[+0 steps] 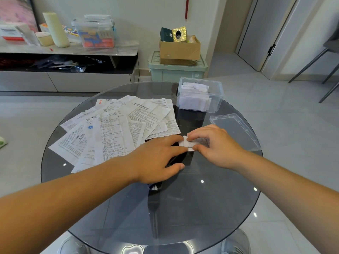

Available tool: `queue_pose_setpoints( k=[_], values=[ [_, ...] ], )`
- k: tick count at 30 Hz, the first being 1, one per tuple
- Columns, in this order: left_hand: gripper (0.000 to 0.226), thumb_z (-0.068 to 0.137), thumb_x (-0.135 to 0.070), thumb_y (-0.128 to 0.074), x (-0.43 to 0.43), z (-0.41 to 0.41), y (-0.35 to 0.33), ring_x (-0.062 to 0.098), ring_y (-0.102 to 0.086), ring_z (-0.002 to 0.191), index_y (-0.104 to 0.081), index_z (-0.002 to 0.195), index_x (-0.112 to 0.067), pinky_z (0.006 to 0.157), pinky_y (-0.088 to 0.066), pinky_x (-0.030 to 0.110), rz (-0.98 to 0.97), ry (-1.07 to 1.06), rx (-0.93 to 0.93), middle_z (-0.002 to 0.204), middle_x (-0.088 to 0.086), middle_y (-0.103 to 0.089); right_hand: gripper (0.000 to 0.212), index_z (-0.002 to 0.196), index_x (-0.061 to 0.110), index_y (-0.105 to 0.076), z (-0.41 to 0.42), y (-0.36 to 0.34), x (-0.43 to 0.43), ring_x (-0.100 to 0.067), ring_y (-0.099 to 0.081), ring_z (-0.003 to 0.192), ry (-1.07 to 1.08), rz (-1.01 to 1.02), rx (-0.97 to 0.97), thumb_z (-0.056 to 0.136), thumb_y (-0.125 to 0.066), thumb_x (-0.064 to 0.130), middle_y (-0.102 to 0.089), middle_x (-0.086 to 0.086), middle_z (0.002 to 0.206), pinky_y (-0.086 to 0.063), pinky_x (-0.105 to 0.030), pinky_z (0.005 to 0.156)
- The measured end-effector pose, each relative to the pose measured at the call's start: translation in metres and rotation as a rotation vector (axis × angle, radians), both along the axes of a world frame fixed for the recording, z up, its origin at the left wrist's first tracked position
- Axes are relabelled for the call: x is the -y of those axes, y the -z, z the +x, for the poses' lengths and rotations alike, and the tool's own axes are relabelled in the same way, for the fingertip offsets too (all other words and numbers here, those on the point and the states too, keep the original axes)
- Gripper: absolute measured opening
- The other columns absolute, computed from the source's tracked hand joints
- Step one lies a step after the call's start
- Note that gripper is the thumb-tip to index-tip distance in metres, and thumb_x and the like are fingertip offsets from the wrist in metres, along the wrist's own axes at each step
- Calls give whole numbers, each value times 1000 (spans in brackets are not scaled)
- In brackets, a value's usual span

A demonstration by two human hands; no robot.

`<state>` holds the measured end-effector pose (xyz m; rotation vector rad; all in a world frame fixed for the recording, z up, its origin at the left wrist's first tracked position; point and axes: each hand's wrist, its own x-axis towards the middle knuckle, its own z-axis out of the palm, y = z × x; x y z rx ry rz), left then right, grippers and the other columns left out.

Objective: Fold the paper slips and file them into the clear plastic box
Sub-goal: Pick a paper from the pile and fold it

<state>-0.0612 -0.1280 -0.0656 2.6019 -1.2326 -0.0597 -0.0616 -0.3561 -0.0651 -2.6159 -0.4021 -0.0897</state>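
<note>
A small folded paper slip lies on the round glass table between my two hands. My left hand lies flat with straight fingers pressing the slip's left end. My right hand pinches the slip's right part between thumb and fingertips. A fan of several unfolded printed paper slips covers the table's left half. The clear plastic box stands open at the table's far right, holding several folded slips. Its clear lid lies flat just right of my right hand.
Behind the table stand a green storage bin with a cardboard box on top. A low cabinet with a plastic container and rolls runs along the left wall. Chair legs show at the far right.
</note>
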Motion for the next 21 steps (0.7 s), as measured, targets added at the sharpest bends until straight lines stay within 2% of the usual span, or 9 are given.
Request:
queue_pose_setpoints(
  k=[4,10,14,18,21],
  values=[
    [50,98,-50,-50,0,-1,-3,11,-44,131,-44,144,-29,105,-39,24,-31,-16,-21,156,-11,-29,27,109,34,-71,-2,0,1,-9,-46,123,4,65,-24,89,-71,16,-63,20,125,-33,-45,111],
    [51,95,-50,-55,0,1,-1,12,-45,128,-46,139,-27,103,-43,28,-71,-26,1,151,-9,-33,23,97,36,-69,-5,-8,0,-6,-47,128,-1,48,10,87,-72,16,-58,20,130,-25,-43,114],
    [52,92,-51,-58,-1,1,-2,14,-47,124,-48,135,-22,101,-42,27,-107,-51,62,144,-5,-43,31,95,38,-62,-7,-11,-1,-7,-51,124,-1,138,39,82,-78,15,-59,19,127,-34,-48,111],
    [50,90,-54,-60,-2,1,-3,10,-49,108,-47,127,-22,90,-45,25,-137,-99,73,128,-8,-49,32,107,28,-61,-9,-14,0,-10,-53,118,34,179,18,83,-76,14,-62,17,123,-41,-36,105],
    [46,88,-54,-62,-2,1,-3,9,-48,99,-47,120,-24,84,-45,25,-160,-134,79,118,-10,-50,38,115,30,-60,-11,-16,1,-9,-54,116,60,184,-8,83,-77,18,-61,15,121,-44,-30,101]
  ],
)
